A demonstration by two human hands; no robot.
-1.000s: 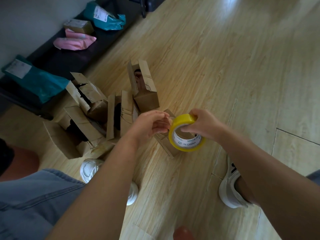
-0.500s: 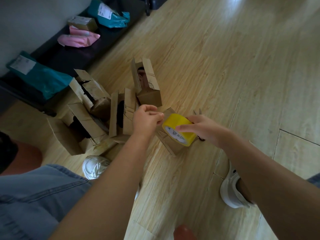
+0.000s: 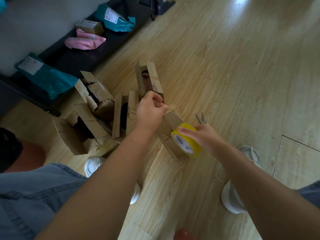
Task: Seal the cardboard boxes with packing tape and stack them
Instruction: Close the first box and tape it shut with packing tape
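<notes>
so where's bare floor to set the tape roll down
The widest bare floor lies right of the scissors and beyond the far open box. A smaller patch sits between the left shoe and right shoe. It is crowded on the left, where open boxes bunch beside the dark mat of parcels.

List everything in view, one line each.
tape roll: one, yellow, in the right hand.
small box: one, brown, closed, under both hands.
open boxes: at least four, brown, floor, left of it.
scissors: one pair, grey, floor beyond the right hand.
mailer bags: two teal, one pink, on the bench.
labelled box: one, brown, beside the pink bag.
bench: one, dark, along the wall.
shoes: two, white, on the floor.
left hand: curled at the small box's far end, seemingly pinching tape.
right hand: grips the tape roll.
</notes>
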